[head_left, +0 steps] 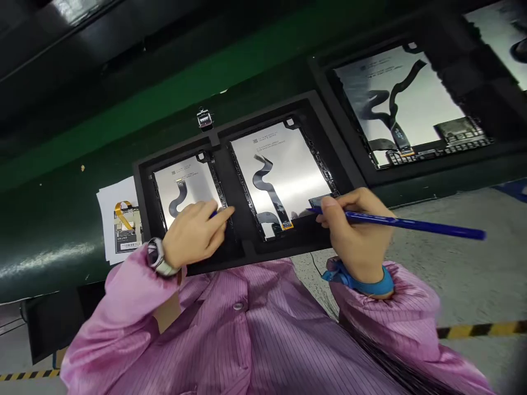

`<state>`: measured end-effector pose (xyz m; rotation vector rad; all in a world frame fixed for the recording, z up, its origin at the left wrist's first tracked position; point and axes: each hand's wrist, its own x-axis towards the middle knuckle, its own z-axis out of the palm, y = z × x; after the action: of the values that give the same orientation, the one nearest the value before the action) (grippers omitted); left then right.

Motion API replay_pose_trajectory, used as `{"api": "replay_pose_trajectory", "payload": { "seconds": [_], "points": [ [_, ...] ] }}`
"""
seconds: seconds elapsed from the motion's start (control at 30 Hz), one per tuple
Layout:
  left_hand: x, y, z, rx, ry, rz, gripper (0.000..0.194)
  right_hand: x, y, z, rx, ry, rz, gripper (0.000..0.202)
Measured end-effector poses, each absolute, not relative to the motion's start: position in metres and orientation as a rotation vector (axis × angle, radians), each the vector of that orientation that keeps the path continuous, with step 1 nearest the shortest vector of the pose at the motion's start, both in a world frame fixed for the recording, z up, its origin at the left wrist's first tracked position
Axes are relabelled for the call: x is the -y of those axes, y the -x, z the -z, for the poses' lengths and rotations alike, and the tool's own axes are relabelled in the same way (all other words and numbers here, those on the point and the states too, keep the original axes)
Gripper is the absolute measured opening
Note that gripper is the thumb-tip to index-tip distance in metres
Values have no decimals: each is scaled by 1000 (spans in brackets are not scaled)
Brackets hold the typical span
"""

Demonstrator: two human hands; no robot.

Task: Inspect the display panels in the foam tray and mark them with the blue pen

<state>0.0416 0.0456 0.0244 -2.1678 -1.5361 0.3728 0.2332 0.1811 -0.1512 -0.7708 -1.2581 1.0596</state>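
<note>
My right hand (360, 233) is closed round a slim blue pen (411, 223). The pen's tip touches or hovers just over the lower right corner of the middle tablet screen assembly (284, 164), near a dark board there; contact is hard to tell. This silvery panel carries a black flex cable (272, 192) and lies in a black tray (242, 219). Over the lower part of the left screen assembly (197, 184), my left hand (200, 233) is closed with its index finger stretched to the right. A bit of blue shows between its fingers, possibly a pen cap.
Another tray with a screen assembly (395, 99) stands at the upper right, and part of one more panel (502, 44) lies beyond it. White paper sheets (107, 219) and a small board with an orange flex (127, 222) sit at left. A metal latch (204, 118) is behind the tray.
</note>
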Motion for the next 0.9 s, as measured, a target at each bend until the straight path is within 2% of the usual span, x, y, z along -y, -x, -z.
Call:
{"api": "replay_pose_trajectory", "payload": {
  "seconds": [0.13, 0.27, 0.4, 0.53, 0.7, 0.8, 0.9],
  "points": [
    [-76, -17, -16, 1524, 2393, -655, 48, -173, -231, 155, 1031, 696, -1028, 22],
    [-50, 3, -33, 1674, 2429, -689, 47, -150, -224, 148, 906, 512, -1107, 17],
    [-21, 13, -62, 1556, 2547, -292, 65, -124, -214, 131, 908, 351, -1325, 7],
    [-21, 16, -76, 1244, 2514, -77, 52, -105, -194, 105, 826, 120, -1752, 7],
    [-1, 19, -71, 1115, 1953, 551, 56, -70, -149, 75, 463, 7, -2323, 15],
    [12, 22, -65, 1121, 1626, 786, 60, -44, -123, 67, 429, 15, -2461, 16],
    [18, 25, -62, 1215, 1515, 840, 62, -24, -103, 65, 509, -30, -2506, 18]
  ]
}}
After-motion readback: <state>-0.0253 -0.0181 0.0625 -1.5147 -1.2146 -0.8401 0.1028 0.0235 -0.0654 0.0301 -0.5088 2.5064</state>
